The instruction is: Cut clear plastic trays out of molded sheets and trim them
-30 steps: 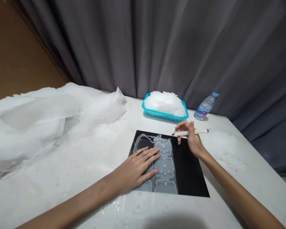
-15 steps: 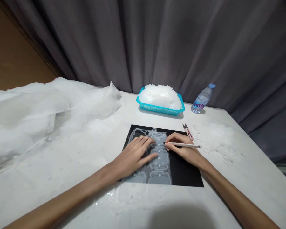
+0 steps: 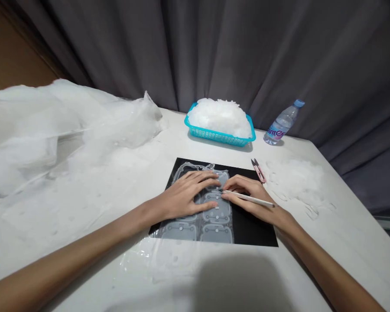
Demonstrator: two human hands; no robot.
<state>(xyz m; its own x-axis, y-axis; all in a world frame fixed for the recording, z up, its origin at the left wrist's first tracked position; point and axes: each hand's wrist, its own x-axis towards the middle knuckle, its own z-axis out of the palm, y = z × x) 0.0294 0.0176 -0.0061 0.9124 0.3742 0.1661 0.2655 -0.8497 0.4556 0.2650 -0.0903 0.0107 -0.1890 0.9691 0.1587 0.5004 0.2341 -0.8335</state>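
A clear plastic sheet of moulded, rounded-rectangle pieces [image 3: 216, 234] lies over a black mat [image 3: 255, 232], its near end running past the mat onto the white table. My left hand [image 3: 186, 197] rests flat on the sheet, fingers stretched toward the upper right piece and thumb on the one below. In a pinch, my right hand [image 3: 255, 193] holds a slim white pen-shaped tool [image 3: 251, 199]. The tool's tip meets the sheet near the border between the two upper right pieces; the exact contact is too small to make out.
A turquoise basket [image 3: 219, 138] heaped with white translucent pieces stands at the back. To its right is a water bottle [image 3: 281, 125]. Pink-handled thread snips [image 3: 258, 171] lie beside a pile of clear scraps [image 3: 302, 182]. Large heaps of translucent plastic [image 3: 117, 117] cover the left.
The view has tilted downward. My right hand has brought the tool's tip slightly nearer to me along the sheet. My left fingers have slid a little to the right over the upper piece.
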